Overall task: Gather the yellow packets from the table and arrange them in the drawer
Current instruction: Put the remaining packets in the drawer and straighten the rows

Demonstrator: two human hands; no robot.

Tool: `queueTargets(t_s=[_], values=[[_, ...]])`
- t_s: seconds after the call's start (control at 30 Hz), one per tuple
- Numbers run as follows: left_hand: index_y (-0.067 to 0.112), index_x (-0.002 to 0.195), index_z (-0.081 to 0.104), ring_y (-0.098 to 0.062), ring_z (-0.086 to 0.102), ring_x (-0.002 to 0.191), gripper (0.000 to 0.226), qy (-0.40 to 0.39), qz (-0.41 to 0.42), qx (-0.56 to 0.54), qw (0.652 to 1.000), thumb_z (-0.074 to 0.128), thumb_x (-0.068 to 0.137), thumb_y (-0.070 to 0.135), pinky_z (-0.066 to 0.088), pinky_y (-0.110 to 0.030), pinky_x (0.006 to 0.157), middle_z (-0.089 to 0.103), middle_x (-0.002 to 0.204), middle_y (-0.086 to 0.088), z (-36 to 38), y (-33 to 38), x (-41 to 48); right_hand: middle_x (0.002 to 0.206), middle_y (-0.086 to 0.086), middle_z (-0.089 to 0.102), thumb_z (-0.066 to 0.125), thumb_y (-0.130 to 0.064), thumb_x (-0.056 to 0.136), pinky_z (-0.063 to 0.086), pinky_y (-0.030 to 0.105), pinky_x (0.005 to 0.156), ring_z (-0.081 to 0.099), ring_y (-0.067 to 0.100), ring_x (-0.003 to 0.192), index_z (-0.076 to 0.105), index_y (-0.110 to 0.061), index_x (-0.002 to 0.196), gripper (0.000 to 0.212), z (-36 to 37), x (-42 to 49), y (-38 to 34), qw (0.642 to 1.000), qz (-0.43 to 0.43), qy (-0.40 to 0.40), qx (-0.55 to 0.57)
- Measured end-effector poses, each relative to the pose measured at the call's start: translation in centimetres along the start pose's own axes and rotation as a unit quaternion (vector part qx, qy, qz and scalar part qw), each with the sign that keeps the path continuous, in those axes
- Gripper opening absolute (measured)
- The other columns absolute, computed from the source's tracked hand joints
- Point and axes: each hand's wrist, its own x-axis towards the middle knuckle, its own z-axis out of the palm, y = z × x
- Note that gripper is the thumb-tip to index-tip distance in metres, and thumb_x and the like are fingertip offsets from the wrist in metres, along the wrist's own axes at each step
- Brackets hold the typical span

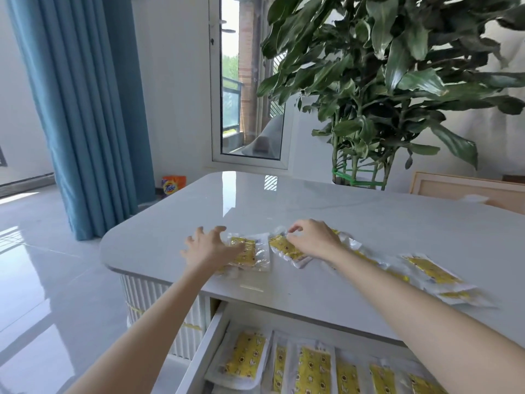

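Note:
Several yellow packets in clear wrap lie in a row on the white table [312, 200]. My left hand [208, 247] has its fingers spread over the left edge of the leftmost packet [251, 253]. My right hand [312, 237] rests on the second packet [284, 247], with thumb and forefinger pinching its upper edge. More packets [431, 271] trail off to the right, blurred. Below the tabletop the drawer [210, 336] stands open. It holds several yellow packets [247, 355] side by side.
A large potted plant [383, 81] stands behind the table at the right. A wooden board [468, 189] leans at the far right. Blue curtains [79, 109] and a detergent box [173, 186] are on the left by the glossy floor.

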Motion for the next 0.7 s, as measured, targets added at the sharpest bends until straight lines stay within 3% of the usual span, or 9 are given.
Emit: queueTargets(t_s=[0.1, 0.27, 0.33, 0.47, 0.53, 0.57, 0.63, 0.7], values=[[0.037, 0.144, 0.027, -0.036, 0.025, 0.136, 0.087, -0.043, -0.028, 0.033, 0.998, 0.064, 0.070, 0.066, 0.029, -0.046, 0.108, 0.027, 0.149, -0.011, -0.7, -0.8, 0.7, 0.135, 0.002, 0.052, 0.062, -0.039, 0.083, 0.042, 0.028, 0.094, 0.048, 0.023, 0.125, 0.052, -0.023, 0.130, 0.050, -0.1, 0.9, 0.0, 0.997, 0.049, -0.047, 0.041], [0.034, 0.144, 0.027, -0.031, 0.029, 0.136, 0.101, -0.087, -0.041, -0.029, 0.995, 0.077, 0.061, 0.060, 0.032, -0.040, 0.109, 0.031, 0.146, -0.014, -0.9, -1.0, 1.9, 0.140, 0.005, 0.046, 0.076, -0.046, 0.069, 0.040, 0.037, 0.105, 0.041, 0.025, 0.131, 0.041, -0.016, 0.138, 0.083, 0.8, 2.3, -0.7, 0.989, 0.103, -0.101, 0.013], [0.029, 0.145, 0.027, -0.028, 0.034, 0.134, 0.104, -0.096, -0.042, -0.089, 0.990, 0.083, 0.061, 0.048, 0.036, -0.037, 0.107, 0.030, 0.147, -0.012, -1.0, -0.8, 2.2, 0.139, 0.006, 0.049, 0.082, -0.044, 0.067, 0.040, 0.032, 0.103, 0.046, 0.026, 0.128, 0.047, -0.009, 0.134, 0.083, 0.6, 2.8, -1.0, 0.987, 0.112, -0.115, 0.017], [0.022, 0.147, 0.027, -0.027, 0.041, 0.131, 0.107, -0.103, -0.041, -0.160, 0.981, 0.088, 0.060, 0.032, 0.041, -0.035, 0.104, 0.036, 0.147, -0.008, -1.1, -0.8, 2.3, 0.135, 0.008, 0.053, 0.084, -0.037, 0.069, 0.039, 0.023, 0.078, 0.053, 0.022, 0.121, 0.048, -0.002, 0.132, 0.081, -0.1, 2.8, -1.3, 0.980, 0.133, -0.146, 0.015], [0.022, 0.147, 0.026, -0.027, 0.040, 0.132, 0.107, -0.108, -0.047, -0.177, 0.977, 0.088, 0.060, 0.030, 0.040, -0.035, 0.105, 0.034, 0.148, -0.008, -1.2, -0.7, 2.2, 0.141, 0.007, 0.048, 0.084, -0.040, 0.069, 0.041, 0.024, 0.085, 0.049, 0.021, 0.127, 0.044, -0.002, 0.137, 0.088, 0.1, 2.9, -1.3, 0.979, 0.138, -0.146, 0.023], [0.022, 0.148, 0.026, -0.027, 0.040, 0.132, 0.107, -0.112, -0.049, -0.180, 0.976, 0.088, 0.060, 0.030, 0.040, -0.034, 0.104, 0.033, 0.149, -0.008, -1.2, -0.6, 2.1, 0.147, 0.007, 0.042, 0.081, -0.041, 0.073, 0.040, 0.025, 0.096, 0.042, 0.021, 0.134, 0.040, -0.003, 0.141, 0.088, 0.2, 2.9, -1.4, 0.974, 0.142, -0.174, 0.034], [0.023, 0.148, 0.025, -0.027, 0.039, 0.133, 0.108, -0.113, -0.051, -0.183, 0.975, 0.088, 0.060, 0.031, 0.040, -0.034, 0.104, 0.032, 0.150, -0.007, -1.2, -0.5, 1.7, 0.159, 0.006, 0.019, 0.066, -0.042, 0.086, 0.025, 0.028, 0.112, 0.020, 0.018, 0.146, 0.029, -0.007, 0.148, 0.080, -0.1, 2.4, -1.7, 0.956, 0.138, -0.254, 0.040], [0.024, 0.148, 0.023, -0.026, 0.038, 0.134, 0.109, -0.109, -0.051, -0.188, 0.975, 0.088, 0.060, 0.031, 0.040, -0.034, 0.105, 0.031, 0.151, -0.006, -1.2, -0.4, 1.4, 0.161, 0.006, 0.011, 0.057, -0.040, 0.093, 0.021, 0.028, 0.113, 0.012, 0.018, 0.148, 0.027, -0.010, 0.149, 0.071, -0.8, 1.4, -2.2, 0.948, 0.139, -0.281, 0.052]])
